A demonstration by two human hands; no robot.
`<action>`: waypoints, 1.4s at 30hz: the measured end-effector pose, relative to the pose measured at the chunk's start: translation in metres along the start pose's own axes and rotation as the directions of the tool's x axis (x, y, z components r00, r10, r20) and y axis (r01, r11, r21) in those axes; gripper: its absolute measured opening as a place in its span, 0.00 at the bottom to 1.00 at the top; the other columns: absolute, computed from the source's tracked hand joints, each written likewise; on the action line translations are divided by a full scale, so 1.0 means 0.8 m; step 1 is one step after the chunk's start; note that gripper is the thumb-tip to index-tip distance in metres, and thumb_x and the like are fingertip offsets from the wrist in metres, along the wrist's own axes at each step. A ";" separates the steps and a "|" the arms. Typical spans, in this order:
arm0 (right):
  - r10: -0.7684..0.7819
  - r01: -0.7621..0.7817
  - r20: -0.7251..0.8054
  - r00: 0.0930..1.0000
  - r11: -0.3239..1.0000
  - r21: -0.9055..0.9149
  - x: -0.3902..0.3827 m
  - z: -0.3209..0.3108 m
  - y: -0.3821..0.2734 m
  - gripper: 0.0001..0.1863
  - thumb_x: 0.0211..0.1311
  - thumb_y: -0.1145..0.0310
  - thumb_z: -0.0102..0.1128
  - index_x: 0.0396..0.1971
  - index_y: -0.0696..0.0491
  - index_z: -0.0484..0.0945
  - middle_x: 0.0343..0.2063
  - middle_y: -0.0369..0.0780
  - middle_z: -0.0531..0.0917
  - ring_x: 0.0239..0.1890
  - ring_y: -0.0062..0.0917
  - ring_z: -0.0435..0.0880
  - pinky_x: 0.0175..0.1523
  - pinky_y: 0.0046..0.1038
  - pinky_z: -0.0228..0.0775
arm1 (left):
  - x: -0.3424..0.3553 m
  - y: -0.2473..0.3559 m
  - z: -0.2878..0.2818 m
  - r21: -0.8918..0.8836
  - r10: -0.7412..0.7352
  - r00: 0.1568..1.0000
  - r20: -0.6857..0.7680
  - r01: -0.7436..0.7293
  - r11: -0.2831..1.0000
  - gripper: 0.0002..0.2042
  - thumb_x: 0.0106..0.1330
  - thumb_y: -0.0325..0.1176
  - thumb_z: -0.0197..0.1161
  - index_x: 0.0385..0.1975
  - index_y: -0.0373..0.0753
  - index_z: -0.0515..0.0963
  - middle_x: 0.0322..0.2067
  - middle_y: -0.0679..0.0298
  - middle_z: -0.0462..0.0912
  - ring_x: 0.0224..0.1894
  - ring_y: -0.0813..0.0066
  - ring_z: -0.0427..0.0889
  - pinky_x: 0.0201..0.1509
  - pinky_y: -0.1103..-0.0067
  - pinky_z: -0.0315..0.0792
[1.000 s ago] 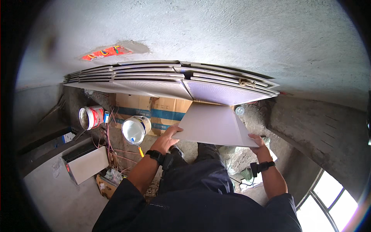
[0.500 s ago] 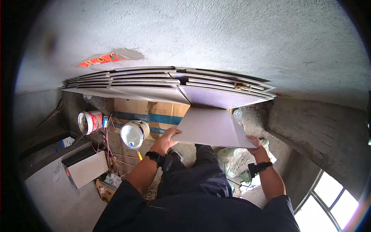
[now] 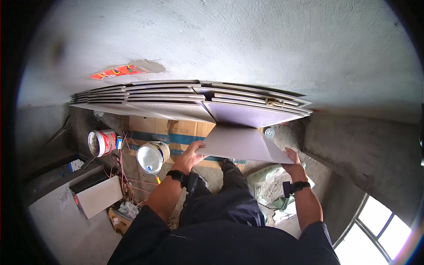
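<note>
Fingers: left hand [image 3: 193, 154] curled over the near left edge of one tile [image 3: 240, 145]; right hand [image 3: 293, 160] clamped on its near right corner, fingers together.
Wrists: two dark bands, one on each.
Tile: single pale grey slab, held flat and slightly tilted between both hands, far edge touching the stack [image 3: 190, 99]; long axis running left to right, far edge pointing at the wall [image 3: 229, 39].
Stack: several tiles leaning on edge against the wall, exact count not clear.
Boxes: cardboard [image 3: 170, 131] behind the tile, under the stack; count unclear.
Buckets: two, lying on their sides left of the left hand, one white [image 3: 152, 155], one red and white [image 3: 101, 142].
Floor: one pale block [image 3: 98, 197], near tangled wires [image 3: 126, 170].
</note>
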State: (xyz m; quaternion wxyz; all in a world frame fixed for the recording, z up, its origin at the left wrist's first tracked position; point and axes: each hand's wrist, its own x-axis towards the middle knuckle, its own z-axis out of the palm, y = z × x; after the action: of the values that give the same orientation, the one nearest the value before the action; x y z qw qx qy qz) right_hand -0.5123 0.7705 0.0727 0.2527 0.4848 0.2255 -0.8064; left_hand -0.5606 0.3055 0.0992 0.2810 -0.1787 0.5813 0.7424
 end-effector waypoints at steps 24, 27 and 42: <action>-0.494 0.407 -0.092 0.865 0.795 -0.449 -0.021 0.138 -0.057 0.55 0.51 0.26 0.37 0.64 0.60 0.48 0.49 0.50 0.72 0.43 0.37 0.79 0.50 0.36 0.70 | 0.074 0.122 0.066 0.317 -0.018 0.906 -0.423 0.166 0.934 0.48 0.51 0.63 0.61 0.57 0.21 0.59 0.47 0.46 0.74 0.47 0.61 0.75 0.48 0.73 0.70; -0.507 0.401 -0.019 0.862 0.705 -0.585 -0.010 0.150 -0.054 0.50 0.57 0.30 0.34 0.62 0.62 0.53 0.55 0.53 0.68 0.48 0.38 0.77 0.50 0.37 0.71 | 0.099 0.110 0.038 0.334 -0.015 0.901 -0.433 0.176 0.926 0.30 0.54 0.63 0.60 0.33 0.35 0.73 0.25 0.66 0.72 0.26 0.78 0.70 0.26 0.78 0.66; -0.557 0.346 -0.095 0.825 0.632 -0.693 -0.014 0.152 -0.074 0.45 0.58 0.31 0.37 0.60 0.58 0.60 0.49 0.49 0.74 0.41 0.31 0.81 0.40 0.30 0.73 | 0.111 0.139 0.058 0.396 -0.060 0.931 -0.361 0.211 0.894 0.40 0.53 0.61 0.61 0.41 0.18 0.72 0.35 0.46 0.79 0.38 0.62 0.78 0.41 0.69 0.70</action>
State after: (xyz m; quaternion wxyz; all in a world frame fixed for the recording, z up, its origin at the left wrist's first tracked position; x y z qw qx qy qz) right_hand -0.6257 0.7443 0.1418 0.1541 0.4097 0.6411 -0.6304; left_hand -0.6963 0.3508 0.1433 0.2608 -0.2784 0.7554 0.5327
